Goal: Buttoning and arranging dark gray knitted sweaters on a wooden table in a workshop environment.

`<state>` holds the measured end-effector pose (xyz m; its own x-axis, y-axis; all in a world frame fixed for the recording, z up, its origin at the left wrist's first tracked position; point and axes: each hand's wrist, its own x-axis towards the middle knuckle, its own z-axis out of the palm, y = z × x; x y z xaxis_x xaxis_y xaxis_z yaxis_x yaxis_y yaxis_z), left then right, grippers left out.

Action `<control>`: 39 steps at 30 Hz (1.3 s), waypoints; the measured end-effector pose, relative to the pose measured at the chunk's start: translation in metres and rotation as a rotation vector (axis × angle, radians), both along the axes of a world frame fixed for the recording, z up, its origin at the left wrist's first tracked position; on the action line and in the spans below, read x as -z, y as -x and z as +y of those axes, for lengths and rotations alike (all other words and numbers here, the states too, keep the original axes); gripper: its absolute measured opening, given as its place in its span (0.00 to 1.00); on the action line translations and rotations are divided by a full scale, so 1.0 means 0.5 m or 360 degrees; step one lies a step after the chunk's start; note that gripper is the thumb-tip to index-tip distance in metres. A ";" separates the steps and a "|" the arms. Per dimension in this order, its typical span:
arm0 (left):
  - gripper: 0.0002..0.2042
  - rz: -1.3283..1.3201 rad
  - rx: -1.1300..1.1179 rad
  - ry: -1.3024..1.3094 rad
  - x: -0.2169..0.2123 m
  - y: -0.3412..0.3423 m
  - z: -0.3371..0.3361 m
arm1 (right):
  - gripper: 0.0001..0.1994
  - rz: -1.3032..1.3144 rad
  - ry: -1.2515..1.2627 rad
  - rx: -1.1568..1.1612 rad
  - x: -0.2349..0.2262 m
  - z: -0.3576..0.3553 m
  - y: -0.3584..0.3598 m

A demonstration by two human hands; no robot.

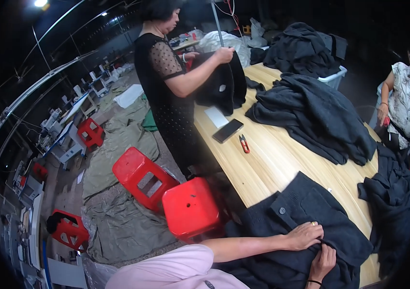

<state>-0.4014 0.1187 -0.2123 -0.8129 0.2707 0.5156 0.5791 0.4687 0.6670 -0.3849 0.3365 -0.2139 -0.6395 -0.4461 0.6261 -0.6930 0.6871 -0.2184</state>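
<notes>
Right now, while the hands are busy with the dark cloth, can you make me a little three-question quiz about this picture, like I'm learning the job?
1. Pick one: what are the person's left hand and right hand both touching?
A) a red stool
B) the dark garment
C) the phone

2. True or false: the red snips lie on the wooden table.

3. Fill in the blank: the ring is on the person's ____ hand.

Key: 1. B; 2. True; 3. left.
</notes>
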 end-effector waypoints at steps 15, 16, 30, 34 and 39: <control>0.06 -0.0199 0.0137 -0.0084 0.004 0.019 0.024 | 0.07 0.0255 0.0018 0.0046 0.068 0.036 -0.001; 0.06 -0.0215 0.0125 -0.0090 0.005 0.019 0.027 | 0.09 0.0210 0.0037 0.0053 0.106 0.057 0.008; 0.06 -0.0135 0.0346 -0.0239 0.006 0.041 0.033 | 0.08 0.0008 0.0124 0.0077 0.109 0.070 0.001; 0.07 -0.0255 0.0281 -0.0259 -0.009 0.030 0.017 | 0.09 0.0008 0.0113 0.0011 0.128 0.078 0.009; 0.06 -0.0365 0.0448 -0.0294 -0.013 0.046 0.006 | 0.08 -0.0031 0.0151 -0.0014 0.128 0.068 0.005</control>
<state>-0.4245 0.1216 -0.2056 -0.8199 0.4187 0.3905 0.4942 0.1731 0.8519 -0.3875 0.3706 -0.2778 -0.6483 -0.3910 0.6533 -0.6940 0.6564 -0.2959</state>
